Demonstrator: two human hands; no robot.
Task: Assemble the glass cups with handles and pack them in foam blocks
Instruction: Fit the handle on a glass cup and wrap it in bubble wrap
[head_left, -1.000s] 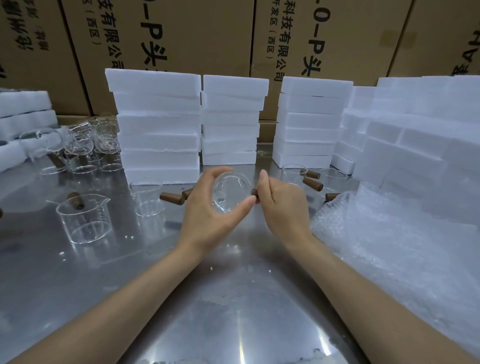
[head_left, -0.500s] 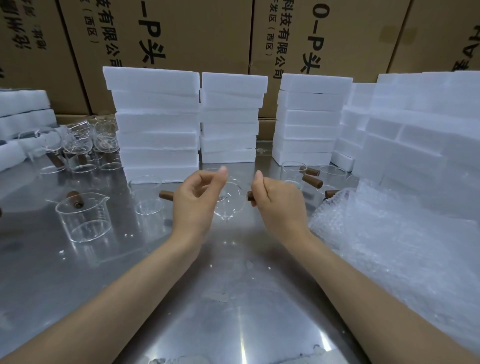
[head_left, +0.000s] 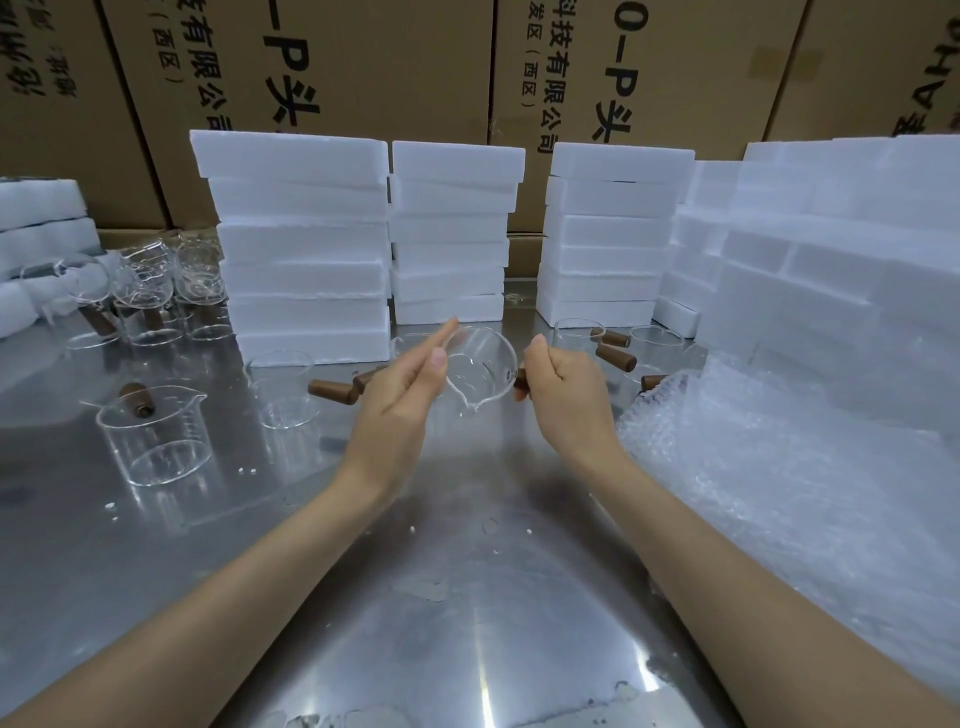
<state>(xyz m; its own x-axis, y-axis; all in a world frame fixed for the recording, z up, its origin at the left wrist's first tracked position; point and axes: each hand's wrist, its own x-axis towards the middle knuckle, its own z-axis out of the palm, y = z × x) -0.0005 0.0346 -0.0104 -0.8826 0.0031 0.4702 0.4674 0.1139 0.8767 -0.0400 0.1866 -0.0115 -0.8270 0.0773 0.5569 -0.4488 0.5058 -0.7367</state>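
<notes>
Steel table (head_left: 467, 597) under everything, white foam blocks (head_left: 301, 249) stacked well beyond the grip, bubble wrap (head_left: 779, 493) heaped off to its right. Held above the steel: a glass cup (head_left: 480, 371), tipped on its side with spout down, its brown handle (head_left: 521, 383) pinched in the curled right hand (head_left: 566, 395). Just left of the cup, left hand (head_left: 405, 400) with fingers straight, fingertips at the glass rim; loose handles (head_left: 332, 391) lying left of that.

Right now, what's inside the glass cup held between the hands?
Nothing visible: the glass cup looks empty, the steel table showing through it. The right hand covers most of its brown handle, so the joint can't be checked.
</notes>
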